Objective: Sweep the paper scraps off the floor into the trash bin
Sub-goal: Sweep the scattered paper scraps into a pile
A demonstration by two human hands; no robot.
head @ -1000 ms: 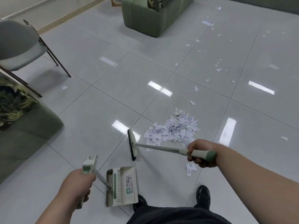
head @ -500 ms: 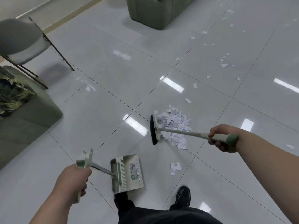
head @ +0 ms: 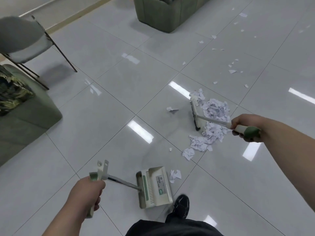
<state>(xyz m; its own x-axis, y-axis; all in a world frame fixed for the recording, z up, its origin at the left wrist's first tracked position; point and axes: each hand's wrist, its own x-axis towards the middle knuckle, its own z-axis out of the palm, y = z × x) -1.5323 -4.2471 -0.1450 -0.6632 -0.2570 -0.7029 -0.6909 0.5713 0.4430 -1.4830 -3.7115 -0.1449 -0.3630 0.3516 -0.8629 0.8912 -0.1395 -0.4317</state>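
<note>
A pile of white paper scraps (head: 213, 116) lies on the grey tiled floor at the right. My right hand (head: 242, 124) grips the green-ended handle of a cream broom whose black-bristled head (head: 196, 114) stands against the pile's left side. My left hand (head: 87, 189) grips the handle of a cream dustpan (head: 153, 186), which rests on the floor near my feet, its mouth facing right. A small clump of scraps (head: 175, 175) lies just beside the pan's mouth. A single scrap (head: 172, 109) sits left of the broom. No trash bin is in view.
Loose scraps (head: 231, 71) trail off to the far right. A green sofa block (head: 163, 12) stands at the top, a folding chair (head: 25, 41) at the left, and a green ottoman (head: 25, 116) with a patterned cushion below it. My black shoe (head: 181, 205) is beside the dustpan.
The broom head has pushed the pile to the right, spreading it into a longer streak. One scrap is left behind to the broom's left. The dustpan has shifted right along with me.
</note>
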